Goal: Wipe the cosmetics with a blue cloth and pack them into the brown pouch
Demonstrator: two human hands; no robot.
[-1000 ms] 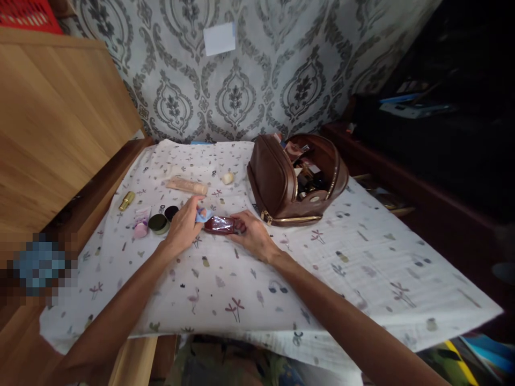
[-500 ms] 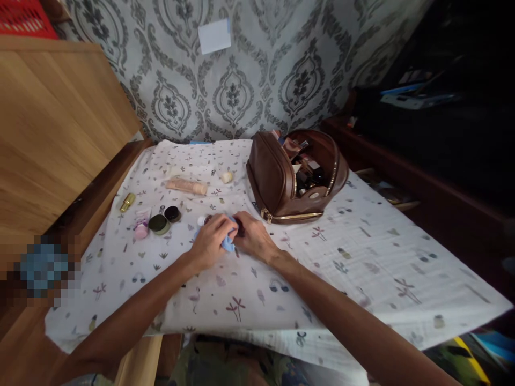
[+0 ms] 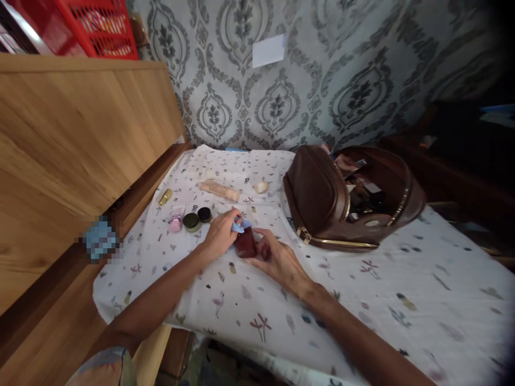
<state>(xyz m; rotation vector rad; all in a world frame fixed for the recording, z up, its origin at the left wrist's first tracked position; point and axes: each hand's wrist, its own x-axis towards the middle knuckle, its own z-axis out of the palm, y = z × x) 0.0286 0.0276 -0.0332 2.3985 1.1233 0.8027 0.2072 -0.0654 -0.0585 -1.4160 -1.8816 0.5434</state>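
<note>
A dark red bottle [image 3: 245,245] is between my hands, just over the patterned cloth on the table. My left hand [image 3: 219,234] is closed on a light blue cloth [image 3: 241,225], pressing it to the bottle's upper end. From the other side, my right hand [image 3: 285,262] holds the bottle near its base with curved fingers and thumb. Left of my hands stand a black-lidded jar [image 3: 204,215], a dark green jar [image 3: 191,222] and a small pink-capped tube [image 3: 175,222]. The bottle's top is hidden by the left hand and the blue cloth.
An open brown cosmetic bag [image 3: 317,198] full of make-up items stands at the right. Farther back lie a beige tube [image 3: 219,190], a small cream-coloured item [image 3: 260,186] and a gold tube [image 3: 165,197]. A wooden cabinet [image 3: 88,118] borders the left.
The view has swung left, so things appear farther right. My hands have parted somewhat, and the red bottle between them now shows more of its body. The blue cloth has shifted to its upper end.
</note>
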